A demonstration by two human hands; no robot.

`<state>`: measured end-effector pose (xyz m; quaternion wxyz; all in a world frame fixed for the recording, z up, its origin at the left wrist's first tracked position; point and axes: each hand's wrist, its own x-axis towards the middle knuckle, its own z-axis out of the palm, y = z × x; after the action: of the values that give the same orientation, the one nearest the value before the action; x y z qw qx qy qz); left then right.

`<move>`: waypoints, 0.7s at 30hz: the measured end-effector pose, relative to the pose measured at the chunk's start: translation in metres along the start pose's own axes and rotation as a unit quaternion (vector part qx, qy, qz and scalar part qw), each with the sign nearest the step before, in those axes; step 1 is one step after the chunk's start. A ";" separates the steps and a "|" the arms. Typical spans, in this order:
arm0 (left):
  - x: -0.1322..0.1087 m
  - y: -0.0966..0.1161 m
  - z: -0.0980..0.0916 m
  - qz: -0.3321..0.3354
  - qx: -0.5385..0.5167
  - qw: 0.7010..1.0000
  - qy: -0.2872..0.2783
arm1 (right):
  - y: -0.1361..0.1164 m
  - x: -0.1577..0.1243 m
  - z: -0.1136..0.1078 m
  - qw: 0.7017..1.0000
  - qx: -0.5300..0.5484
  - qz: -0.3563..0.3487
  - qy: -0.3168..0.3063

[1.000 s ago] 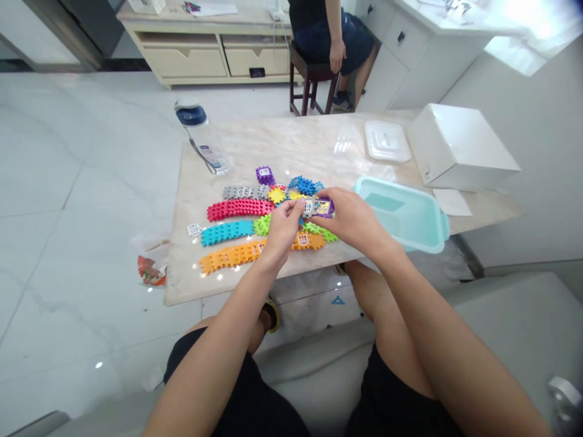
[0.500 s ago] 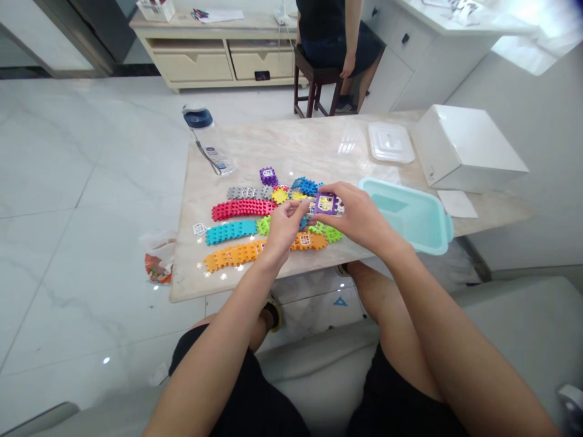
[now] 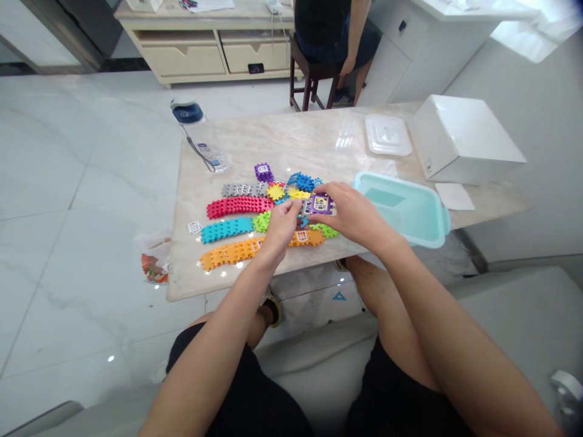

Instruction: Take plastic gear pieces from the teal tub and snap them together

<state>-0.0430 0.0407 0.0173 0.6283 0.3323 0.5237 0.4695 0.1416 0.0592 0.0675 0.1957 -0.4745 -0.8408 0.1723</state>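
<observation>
My right hand (image 3: 357, 215) grips a purple interlocking block (image 3: 320, 204) with a window-like lattice in its middle, fingers along the far edge and thumb on the near one. At the block's left side, my left hand (image 3: 283, 226) pinches a small grey piece (image 3: 305, 208) that touches it. Below and left of the hands lie rows of interlocking blocks: orange (image 3: 234, 254), teal (image 3: 226, 230), red (image 3: 237, 207) and grey (image 3: 231, 190). Yellow (image 3: 276, 192), green (image 3: 261, 222) and blue blocks (image 3: 300, 180) cluster nearby, partly hidden by my hands. A purple stack (image 3: 263, 172) stands behind.
A pale turquoise tub (image 3: 444, 233) is right of my hands, with a clear lid (image 3: 388, 135) and white box (image 3: 469, 142) behind. A water bottle (image 3: 204, 142) stands at the table's back left. Someone sits on a dark stool (image 3: 314, 67) beyond. A blue piece (image 3: 339, 296) lies on the floor.
The view has shifted slightly. Both hands remain close together over the blocks, and the purple block and grey piece are still held side by side.
</observation>
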 end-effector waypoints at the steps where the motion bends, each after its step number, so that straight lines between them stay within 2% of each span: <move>1: 0.000 0.000 0.000 0.003 0.001 1.000 0.003 | -0.002 0.000 -0.001 1.000 -0.002 0.002 -0.005; 6: 0.002 -0.001 -0.002 0.016 -0.005 1.000 0.022 | -0.007 0.000 -0.005 1.000 -0.006 0.011 -0.001; 11: 0.004 -0.001 -0.005 0.027 -0.014 0.999 0.041 | -0.001 0.000 -0.007 0.997 -0.004 0.060 0.057; 16: 0.002 0.000 -0.003 -0.037 -0.074 0.996 0.023 | 0.006 -0.001 -0.004 0.993 -0.007 0.089 0.076; 21: 0.004 0.001 0.000 -0.079 -0.118 0.990 0.024 | 0.006 -0.001 -0.005 0.996 -0.001 0.062 0.062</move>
<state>-0.0427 0.0447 0.0169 0.6857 0.2024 0.5044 0.4842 0.1491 0.0621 0.0691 0.2359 -0.5352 -0.7964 0.1540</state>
